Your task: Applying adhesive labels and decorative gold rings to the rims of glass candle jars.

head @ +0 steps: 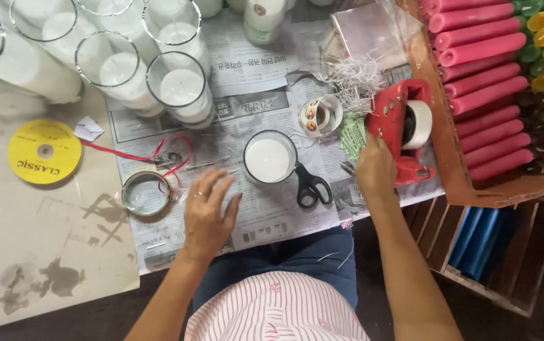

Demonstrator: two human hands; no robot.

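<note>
My left hand (207,213) rests flat on the newspaper (284,218) with fingers spread and holds nothing; it lies between a clear tape roll (146,192) and a glass candle (270,158) filled with white wax. My right hand (376,169) grips the handle of a red tape dispenser (404,129) that carries a white tape roll. Black scissors (310,187) lie just right of the glass candle. A red ribbon (171,155) trails across the paper toward the clear tape roll.
Several tall glass candles (180,88) stand at the back left. A yellow ribbon spool (44,151) lies at left. A sticker roll (319,115) and shredded paper (357,76) sit behind. A wooden crate (455,177) of pink, green and yellow candles is right.
</note>
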